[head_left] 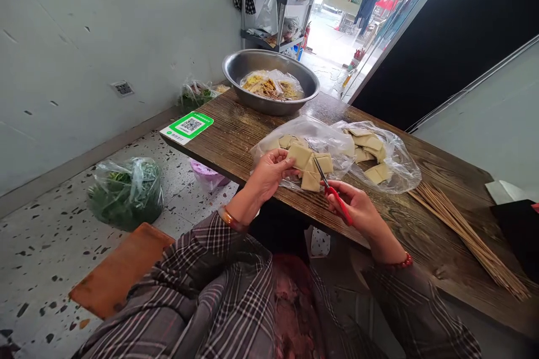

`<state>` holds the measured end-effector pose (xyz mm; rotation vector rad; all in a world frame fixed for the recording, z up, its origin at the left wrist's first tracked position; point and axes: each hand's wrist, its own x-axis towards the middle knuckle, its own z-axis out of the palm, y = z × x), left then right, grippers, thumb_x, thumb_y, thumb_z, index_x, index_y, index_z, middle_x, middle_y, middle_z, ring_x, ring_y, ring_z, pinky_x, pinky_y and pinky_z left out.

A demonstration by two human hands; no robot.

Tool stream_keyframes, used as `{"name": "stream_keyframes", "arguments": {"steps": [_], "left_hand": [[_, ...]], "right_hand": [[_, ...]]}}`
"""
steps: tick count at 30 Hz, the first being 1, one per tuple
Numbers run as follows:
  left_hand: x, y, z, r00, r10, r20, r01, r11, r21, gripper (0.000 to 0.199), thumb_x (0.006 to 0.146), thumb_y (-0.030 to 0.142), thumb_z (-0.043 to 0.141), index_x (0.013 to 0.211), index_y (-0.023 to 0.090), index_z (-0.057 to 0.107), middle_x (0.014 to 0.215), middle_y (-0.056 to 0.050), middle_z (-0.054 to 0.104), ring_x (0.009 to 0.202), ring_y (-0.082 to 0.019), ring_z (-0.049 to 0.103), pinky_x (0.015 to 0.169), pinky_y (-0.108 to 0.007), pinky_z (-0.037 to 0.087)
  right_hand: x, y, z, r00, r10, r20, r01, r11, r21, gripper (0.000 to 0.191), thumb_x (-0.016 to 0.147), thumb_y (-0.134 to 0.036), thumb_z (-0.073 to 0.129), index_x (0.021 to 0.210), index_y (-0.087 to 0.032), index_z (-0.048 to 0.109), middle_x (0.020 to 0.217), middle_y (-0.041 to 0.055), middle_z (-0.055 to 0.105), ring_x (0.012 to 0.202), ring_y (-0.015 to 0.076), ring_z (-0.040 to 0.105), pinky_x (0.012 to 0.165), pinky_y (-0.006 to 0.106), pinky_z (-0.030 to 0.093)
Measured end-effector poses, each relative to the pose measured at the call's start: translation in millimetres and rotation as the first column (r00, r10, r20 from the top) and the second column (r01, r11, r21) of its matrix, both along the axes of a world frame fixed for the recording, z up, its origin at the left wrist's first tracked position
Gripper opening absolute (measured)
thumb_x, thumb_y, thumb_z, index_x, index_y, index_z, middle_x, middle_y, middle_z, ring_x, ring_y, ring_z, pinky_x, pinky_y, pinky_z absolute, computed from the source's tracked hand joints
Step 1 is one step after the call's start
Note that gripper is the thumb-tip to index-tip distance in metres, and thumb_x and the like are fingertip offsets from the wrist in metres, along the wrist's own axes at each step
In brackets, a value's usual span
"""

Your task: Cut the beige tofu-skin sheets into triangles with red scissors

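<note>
Head view: table above speckled floor, left hand gripping sheet, right hand scissors.

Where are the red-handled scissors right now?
The red-handled scissors are right of centre in the head view, in the right hand, beside the beige sheets, by the near edge of the wooden table.

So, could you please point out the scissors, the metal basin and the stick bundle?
Scissors (332, 191): head view, on the red handle.
Metal basin (269, 106): head view, on its near wall.
Stick bundle (469, 237): head view, midway along.
</note>
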<state>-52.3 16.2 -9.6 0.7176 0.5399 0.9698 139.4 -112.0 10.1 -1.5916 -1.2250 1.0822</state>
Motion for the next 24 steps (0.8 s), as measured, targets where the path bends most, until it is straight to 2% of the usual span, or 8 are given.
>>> {"name": "stream_keyframes", "arguments": {"steps": [3,6,10,14,18,24], "left_hand": [[-1,1,5.4,0.999,0.05,0.009,-0.049,0.998,-0.037,0.04,0.058,0.022,0.092,0.079,0.013,0.058,0.076,-0.001,0.069,0.067,-0.012,0.068,0.064,-0.025,0.059],[1,0,8.3,0.998,0.065,0.001,-0.065,0.996,-0.054,0.037,0.062,0.021,0.09,0.08,0.013,0.059,0.076,0.0,0.07,0.065,-0.011,0.068,0.065,-0.025,0.058],[4,-3,8.9,0.995,0.099,-0.021,-0.1,0.994,-0.04,0.034,0.062,0.023,0.09,0.079,0.012,0.062,0.076,-0.001,0.071,0.064,-0.009,0.066,0.054,-0.017,0.047],[5,-5,8.0,0.993,0.118,-0.025,-0.118,0.993,-0.006,0.034,0.06,0.026,0.09,0.078,0.012,0.064,0.073,-0.001,0.07,0.063,-0.008,0.064,0.049,-0.016,0.037],[4,-6,6.1,0.99,0.139,0.001,-0.139,0.99,0.009,0.038,0.057,0.028,0.092,0.077,0.012,0.063,0.07,0.0,0.068,0.061,-0.009,0.063,0.049,-0.018,0.037],[0,-7,7.0,0.991,0.133,-0.006,-0.133,0.991,-0.031,0.037,0.058,0.026,0.091,0.077,0.012,0.062,0.07,-0.001,0.069,0.06,-0.01,0.064,0.051,-0.019,0.041]], "right_hand": [[-1,0,-3.0,0.998,0.045,0.046,-0.045,0.999,0.005,0.063,0.071,-0.059,0.079,0.116,-0.016,0.071,0.087,0.0063,0.067,0.072,0.0165,0.06,0.068,0.032,0.055],[-4,1,-5.3,0.994,0.077,0.081,-0.078,0.997,0.014,0.061,0.074,-0.058,0.075,0.118,-0.015,0.071,0.09,0.0073,0.068,0.075,0.0171,0.06,0.069,0.032,0.053],[-11,5,-3.4,0.991,0.09,0.096,-0.089,0.996,-0.01,0.06,0.076,-0.058,0.073,0.118,-0.014,0.07,0.089,0.0076,0.067,0.072,0.0166,0.058,0.066,0.031,0.052],[-17,11,4.6,0.994,0.099,0.054,-0.098,0.995,-0.021,0.062,0.075,-0.06,0.074,0.116,-0.015,0.07,0.086,0.0064,0.066,0.069,0.0159,0.057,0.063,0.031,0.051],[-24,15,13.5,0.992,0.121,0.015,-0.121,0.992,-0.041,0.063,0.075,-0.062,0.074,0.115,-0.015,0.069,0.082,0.0048,0.064,0.065,0.0144,0.057,0.058,0.029,0.048],[-32,17,19.8,0.995,0.104,0.01,-0.104,0.994,-0.021,0.062,0.073,-0.064,0.076,0.112,-0.016,0.071,0.083,0.0039,0.064,0.065,0.0135,0.057,0.059,0.028,0.05]]}}
